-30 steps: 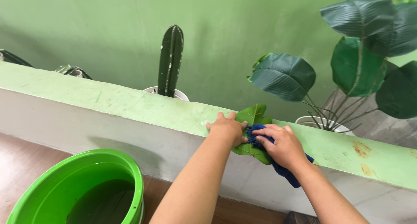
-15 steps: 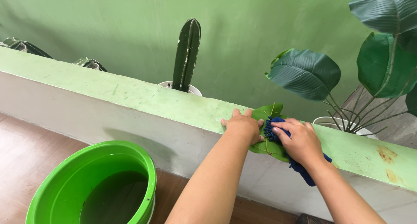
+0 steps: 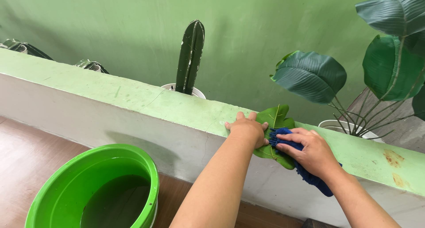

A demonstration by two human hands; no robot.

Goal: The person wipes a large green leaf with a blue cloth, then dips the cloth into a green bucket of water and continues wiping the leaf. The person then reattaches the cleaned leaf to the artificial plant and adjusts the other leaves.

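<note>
Sitting nearest at 7 o'clock, the green basin (image 3: 95,188) holds dark water. Up on the green ledge (image 3: 133,97), the left hand (image 3: 246,129) presses flat, fingers together, pinning the leaf (image 3: 275,122). The right hand (image 3: 313,152), clutching the blue cloth (image 3: 283,135), has slid toward 4 o'clock since half a second ago, baring more leaf tip, so the wipe seems mid-stroke.

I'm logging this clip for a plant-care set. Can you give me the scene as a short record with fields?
Left hand: left hand flat on the leaf, pinning it to the ledge
Right hand: right hand pressing a blue cloth on the leaf
Floor: green bucket holding water
Behind ledge: cactus in a white pot; broad-leaved plant
Wall: green
</note>
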